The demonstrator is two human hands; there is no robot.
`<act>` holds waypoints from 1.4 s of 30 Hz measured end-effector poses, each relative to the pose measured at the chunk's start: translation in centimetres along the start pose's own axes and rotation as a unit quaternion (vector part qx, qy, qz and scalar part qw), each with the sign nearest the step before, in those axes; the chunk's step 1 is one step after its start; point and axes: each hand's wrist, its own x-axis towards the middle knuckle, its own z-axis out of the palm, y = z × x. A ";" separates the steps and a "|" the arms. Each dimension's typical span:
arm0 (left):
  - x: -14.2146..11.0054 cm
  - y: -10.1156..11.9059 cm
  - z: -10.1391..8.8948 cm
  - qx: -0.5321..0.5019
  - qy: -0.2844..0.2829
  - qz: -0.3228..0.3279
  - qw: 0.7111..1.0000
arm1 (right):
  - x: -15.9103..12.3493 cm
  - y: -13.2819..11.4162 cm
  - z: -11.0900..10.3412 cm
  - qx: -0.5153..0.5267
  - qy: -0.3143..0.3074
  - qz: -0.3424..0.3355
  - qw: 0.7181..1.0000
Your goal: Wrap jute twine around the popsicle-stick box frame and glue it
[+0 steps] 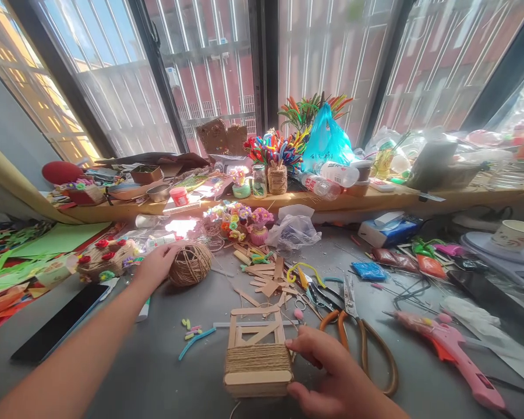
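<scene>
My left hand (156, 266) reaches out to a ball of jute twine (191, 265), its fingers against the ball's upper left side; some fingertips are hidden. In front of me stands a small craft-stick frame (257, 378), its lower middle wrapped in rows of twine (257, 358). Above the twine, its open upper part shows a slanting stick. With index finger and thumb, my right hand (334, 375) grips the frame's right edge. Loose craft sticks (268, 286) lie beyond the frame. Large scissors (378, 349) and pliers (332, 297) lie close beyond my right hand.
A pink glue gun (452, 352) lies at the right, near a kitchen scale (498, 259). A phone (61, 320) lies under my left forearm's far side. Pipe-cleaner flowers (233, 218) stand at the back. The window ledge (253, 205) is crowded with jars, bottles and a blue bag (327, 142).
</scene>
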 end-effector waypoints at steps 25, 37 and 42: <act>0.6 11.7 -0.1 -0.056 -0.061 0.154 0.985 | 0.2 -0.2 -0.1 -0.019 -0.015 0.016 1.000; -2.2 20.7 -5.8 -0.354 0.029 0.217 0.909 | -0.7 0.6 0.5 -0.001 0.008 0.021 1.000; -5.1 17.2 -3.0 -0.192 -0.106 0.222 0.950 | -0.3 0.3 0.3 0.001 -0.012 0.022 1.000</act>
